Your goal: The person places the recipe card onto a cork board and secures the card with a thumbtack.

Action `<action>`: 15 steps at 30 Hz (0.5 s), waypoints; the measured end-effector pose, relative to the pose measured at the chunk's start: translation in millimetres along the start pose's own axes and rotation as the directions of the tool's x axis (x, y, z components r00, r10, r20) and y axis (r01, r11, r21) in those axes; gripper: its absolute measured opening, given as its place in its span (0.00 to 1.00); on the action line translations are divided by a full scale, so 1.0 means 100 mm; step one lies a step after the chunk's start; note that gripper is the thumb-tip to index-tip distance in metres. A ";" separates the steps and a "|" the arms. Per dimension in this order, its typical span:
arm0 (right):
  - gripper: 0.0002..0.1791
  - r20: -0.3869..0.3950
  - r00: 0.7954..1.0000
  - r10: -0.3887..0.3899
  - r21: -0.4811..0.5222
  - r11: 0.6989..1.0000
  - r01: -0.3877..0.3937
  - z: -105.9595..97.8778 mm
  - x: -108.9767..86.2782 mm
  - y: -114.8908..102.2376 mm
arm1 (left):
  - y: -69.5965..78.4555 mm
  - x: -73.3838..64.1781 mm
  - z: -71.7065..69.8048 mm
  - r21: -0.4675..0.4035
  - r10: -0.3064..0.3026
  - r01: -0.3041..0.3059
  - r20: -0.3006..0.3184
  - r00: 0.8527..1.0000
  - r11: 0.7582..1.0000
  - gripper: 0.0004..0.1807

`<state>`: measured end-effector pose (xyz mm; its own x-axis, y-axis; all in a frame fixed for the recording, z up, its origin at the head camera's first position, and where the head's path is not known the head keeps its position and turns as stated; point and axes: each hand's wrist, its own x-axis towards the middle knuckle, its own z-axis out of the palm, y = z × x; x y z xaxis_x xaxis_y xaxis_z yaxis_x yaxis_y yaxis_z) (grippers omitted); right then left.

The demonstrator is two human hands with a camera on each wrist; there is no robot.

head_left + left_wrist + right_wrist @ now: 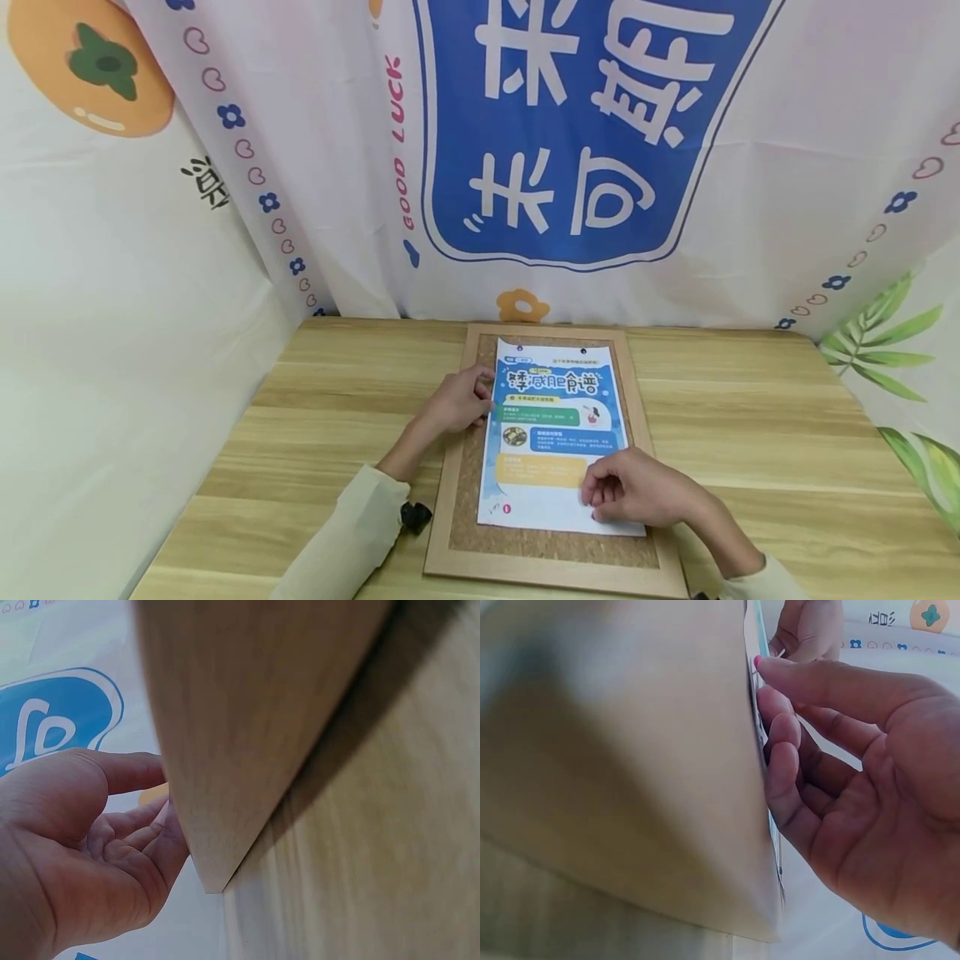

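A printed paper poster (555, 433) lies on a wood-framed cork board (551, 546). Two dark pins show near its top edge. My left hand (462, 400) touches the poster's left edge with fingertips and thumb; the left wrist view shows this hand (97, 840) beside the board's frame (232, 735), its fingers loosely bent. Over the poster's lower right corner, my right hand (641, 487) has its fingers curled. In the right wrist view that hand (870, 757) has a small pink-headed pushpin (757, 662) at its thumb tip, against the poster; the pin's point is hidden.
The board lies on a wood-grain table (757, 433) with room on both sides. Behind it hangs a white printed cloth (360, 250) with a blue sign shape. A black strap piece (416, 517) sits at the left cuff.
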<state>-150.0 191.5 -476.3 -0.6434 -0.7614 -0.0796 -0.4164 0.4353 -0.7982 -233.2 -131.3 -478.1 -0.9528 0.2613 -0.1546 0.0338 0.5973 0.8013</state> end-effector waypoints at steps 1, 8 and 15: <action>0.07 0.003 1.000 -0.002 -0.002 1.000 0.002 0.00 0.00 0.00 | 0.00 0.00 0.00 -0.001 0.002 -0.002 0.001 1.000 1.000 0.26; 0.07 0.028 1.000 -0.011 -0.013 1.000 0.011 -0.02 0.01 0.00 | 0.01 -0.01 -0.01 -0.005 0.006 -0.006 0.000 1.000 1.000 0.26; 0.06 0.046 0.999 0.012 -0.015 1.000 -0.011 -0.02 0.03 -0.02 | 0.01 -0.01 -0.01 0.005 0.013 -0.013 0.003 1.000 1.000 0.26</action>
<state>-151.8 189.2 -473.8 -0.6178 -0.7776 -0.1166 -0.4186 0.4508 -0.7884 -232.9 -131.6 -476.6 -0.9513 0.2713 -0.1460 0.0476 0.5978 0.8003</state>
